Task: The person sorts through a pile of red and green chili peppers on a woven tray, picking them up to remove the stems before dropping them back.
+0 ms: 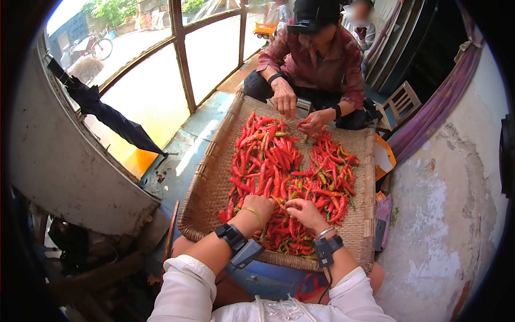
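Observation:
A large woven basket tray (206,185) holds heaps of red chili peppers (268,161), a few of them greenish with thin stems. Over the near part of the pile, my left hand (256,210) is closed, with a red chili pepper at its fingertips. Close on its right, my right hand (308,214) has its fingers pinched together; whatever is between them is too small to make out. More loose chili peppers (292,233) lie beneath and between my wrists. Both wrists carry dark strapped devices.
Across the tray, a person in a dark cap and red shirt (316,70) handles peppers with both hands. Another person sits behind. A folded umbrella (120,115) leans by the window on the left. A wooden chair (402,104) and purple curtain (429,115) are at right.

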